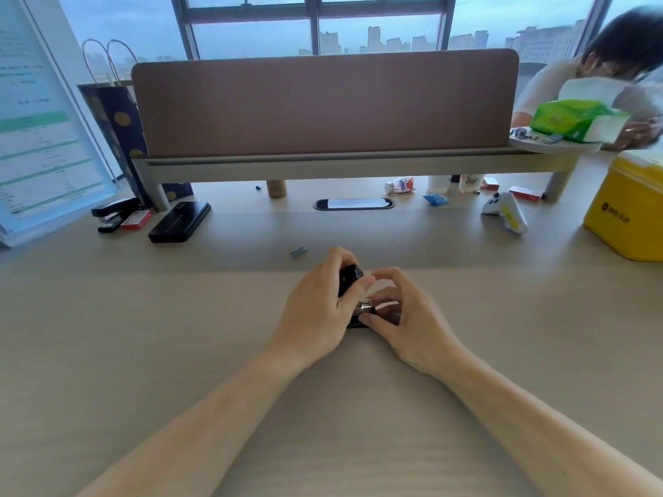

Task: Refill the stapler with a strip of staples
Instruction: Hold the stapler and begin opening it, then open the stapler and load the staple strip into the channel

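Note:
A small black stapler (349,279) sits on the desk in front of me, its top lifted, with a bit of its metal staple channel (364,305) showing between my fingers. My left hand (319,310) grips the raised black top from the left. My right hand (405,317) holds the stapler's base with its fingertips from the right; whether it also holds staples is hidden. A short grey strip of staples (298,252) lies loose on the desk beyond my hands, to the left.
A second black stapler (113,214), a red staple box (136,220) and a black case (179,222) lie at the far left. A white game controller (506,211) and a yellow box (628,209) stand at right. Another person sits behind the divider (323,102) at far right.

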The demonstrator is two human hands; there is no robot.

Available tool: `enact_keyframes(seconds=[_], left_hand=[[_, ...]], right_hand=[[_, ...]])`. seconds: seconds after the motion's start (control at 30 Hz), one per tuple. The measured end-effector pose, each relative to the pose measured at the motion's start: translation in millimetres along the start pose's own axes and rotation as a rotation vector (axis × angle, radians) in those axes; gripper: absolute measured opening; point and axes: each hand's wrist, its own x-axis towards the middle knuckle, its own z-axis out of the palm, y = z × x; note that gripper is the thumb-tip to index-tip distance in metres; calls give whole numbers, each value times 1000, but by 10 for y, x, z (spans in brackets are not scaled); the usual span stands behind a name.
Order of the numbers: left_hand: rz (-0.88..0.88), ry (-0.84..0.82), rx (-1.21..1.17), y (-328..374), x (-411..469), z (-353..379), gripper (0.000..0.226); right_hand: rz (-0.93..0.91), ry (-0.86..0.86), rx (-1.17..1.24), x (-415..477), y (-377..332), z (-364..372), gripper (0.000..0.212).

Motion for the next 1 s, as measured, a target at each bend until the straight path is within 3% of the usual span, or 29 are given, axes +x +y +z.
enact_keyframes(seconds=[0.2,0.3,0.37,0.6,0.73,0.8,0.87,0.97,1.0], left_hand=[[-74,111,-198,-9,-14,-74,16],[-136,241,-462,-106,-36,-188,5],[-166,319,-580,-165,-61,-255,8],[-570,623,-1222,-378,-156,-463,21],[-658,652,-1308,-454,-212,-530,25],[-656,582,-1162,-493,-226,-574,28],[-490,511,-673,-579,-265,-673,30],[168,285,485,-620,-272,-901,39],[349,132,692,-590,-231,-930,43]], right_hand=[[16,9,-1,-7,-3,7,38],[14,12,-20,-3,3,16,36],[16,15,-34,0,16,22,33],[12,7,-55,2,20,15,26],[-6,10,-61,3,21,19,25],[-4,14,-68,-1,25,16,25],[-3,16,-76,-7,18,16,26],[-4,12,-79,-2,12,22,24],[-2,11,-83,2,11,21,23]])
